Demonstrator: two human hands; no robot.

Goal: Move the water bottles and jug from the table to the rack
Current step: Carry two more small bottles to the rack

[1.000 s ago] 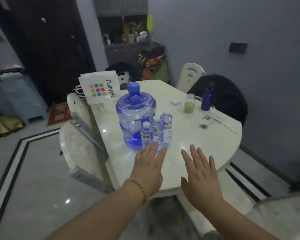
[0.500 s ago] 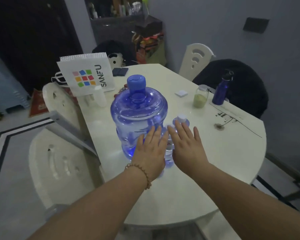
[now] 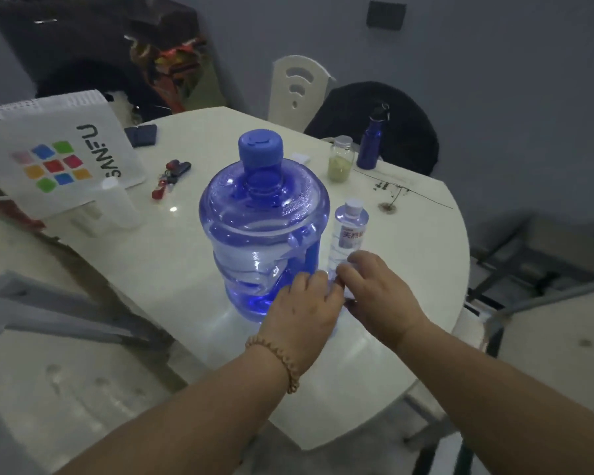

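Tabletop (image 3: 419, 255) stretches right of jug (image 3: 264, 234) and bottle (image 3: 349, 231).

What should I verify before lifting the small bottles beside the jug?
1. Right hand grip on front bottle: fingers curled round it, ok.
2. Left hand grip: whatever it covers is hidden, cannot tell.
3. Tall bottle upright and capped: ok.
4. Jug capped, standing on the table: ok.
5. Rack in sight: not ok, out of frame.
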